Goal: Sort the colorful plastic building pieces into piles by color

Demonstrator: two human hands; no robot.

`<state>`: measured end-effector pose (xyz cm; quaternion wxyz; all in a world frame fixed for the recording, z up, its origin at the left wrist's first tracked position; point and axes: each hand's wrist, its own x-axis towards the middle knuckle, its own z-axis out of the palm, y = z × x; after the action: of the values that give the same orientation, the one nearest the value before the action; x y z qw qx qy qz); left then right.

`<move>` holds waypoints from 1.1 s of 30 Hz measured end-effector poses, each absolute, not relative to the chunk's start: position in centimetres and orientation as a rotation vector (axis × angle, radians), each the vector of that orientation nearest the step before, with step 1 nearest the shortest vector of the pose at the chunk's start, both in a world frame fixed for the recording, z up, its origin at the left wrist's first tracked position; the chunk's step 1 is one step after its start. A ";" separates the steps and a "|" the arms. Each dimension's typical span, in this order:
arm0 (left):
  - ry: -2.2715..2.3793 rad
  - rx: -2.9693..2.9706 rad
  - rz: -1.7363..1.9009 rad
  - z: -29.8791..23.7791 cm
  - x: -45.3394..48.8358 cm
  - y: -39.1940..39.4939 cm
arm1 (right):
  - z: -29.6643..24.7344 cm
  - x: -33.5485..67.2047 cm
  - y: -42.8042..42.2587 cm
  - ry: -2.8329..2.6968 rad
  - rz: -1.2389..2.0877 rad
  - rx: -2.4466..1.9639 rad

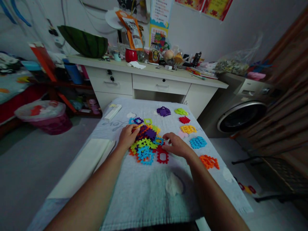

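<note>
A mixed heap of flat plastic interlocking pieces with notched edges (144, 144) lies mid-table, in purple, lime, blue, red and orange. My left hand (127, 136) is at the heap's left side, its fingers closed on a thin yellow-orange interlocking piece (137, 127). On the opposite side, my right hand (177, 145) hovers at the heap's edge with thumb and fingers apart, close to a red frame-shaped piece (163, 157). Right of it run single-colour piles: lime (181, 111), red (184, 119), yellow (188, 129), blue (198, 142) and orange (209, 162). A purple pile (164, 111) sits farther back.
A pale cloth (149, 195) covers the table. A white box-like strip (113, 112) lies at its back left. Behind stands a white desk (158, 80) bearing a watermelon half (84, 41) and jars. A washing machine (238, 102) is right, a pink bin (50, 120) left.
</note>
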<state>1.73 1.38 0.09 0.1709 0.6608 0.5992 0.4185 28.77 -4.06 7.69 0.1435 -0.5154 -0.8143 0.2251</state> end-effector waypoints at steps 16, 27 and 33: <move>1.660 1.861 1.181 -0.4 1.5 1.4 | 5.7 29.2 -3.3 -2.151 0.355 -1.393; 1.650 1.858 1.201 -1.0 1.3 1.7 | 7.5 38.5 -2.8 -1.771 0.230 -1.911; 1.654 1.850 1.180 -0.4 1.6 1.5 | 6.9 41.2 -3.1 -1.727 0.274 -2.100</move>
<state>1.58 1.46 -0.36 0.1956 0.6603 0.5901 0.4213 41.20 -3.15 6.91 0.2028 -0.7525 -0.6188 0.0983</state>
